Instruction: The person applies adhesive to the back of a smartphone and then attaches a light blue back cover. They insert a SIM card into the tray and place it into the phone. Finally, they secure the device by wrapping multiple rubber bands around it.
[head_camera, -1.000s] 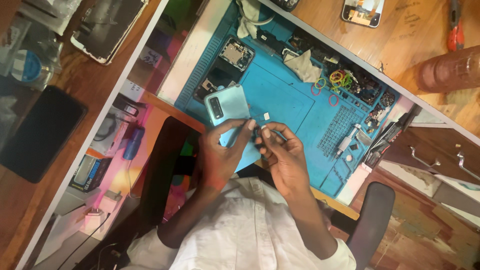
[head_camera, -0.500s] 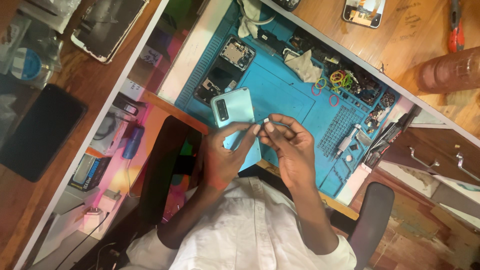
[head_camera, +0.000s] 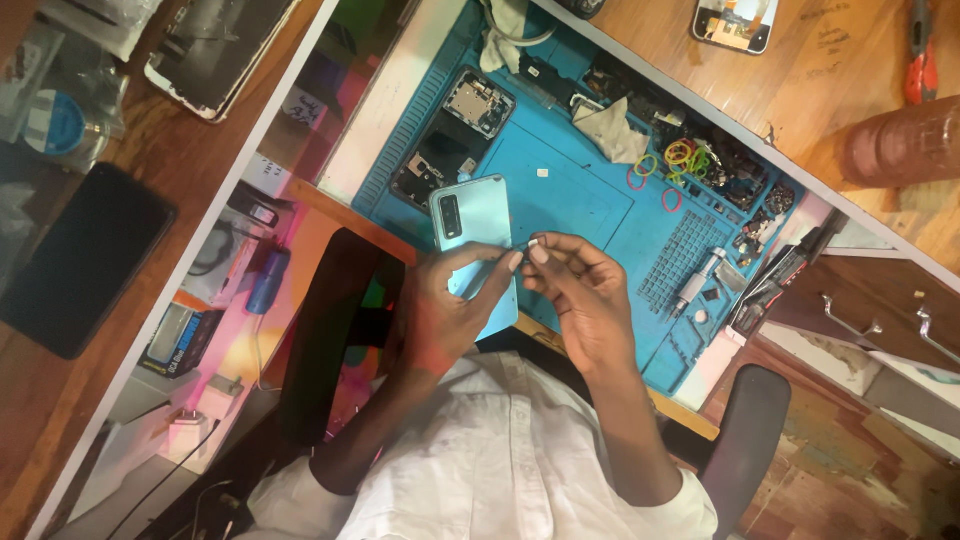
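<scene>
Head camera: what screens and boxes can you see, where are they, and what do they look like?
Dark phone: far left on the wood, black unlit rectangle.
Cracked screen panel: top left, dark with a pale edge.
Small phone screen: top right, pale rectangle.
Small box: lower left shelf, dark with a blue side.

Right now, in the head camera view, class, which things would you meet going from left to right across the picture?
Black phone → light blue phone → small white piece pinched in the fingertips → coloured rubber bands → red-handled screwdriver.
</scene>
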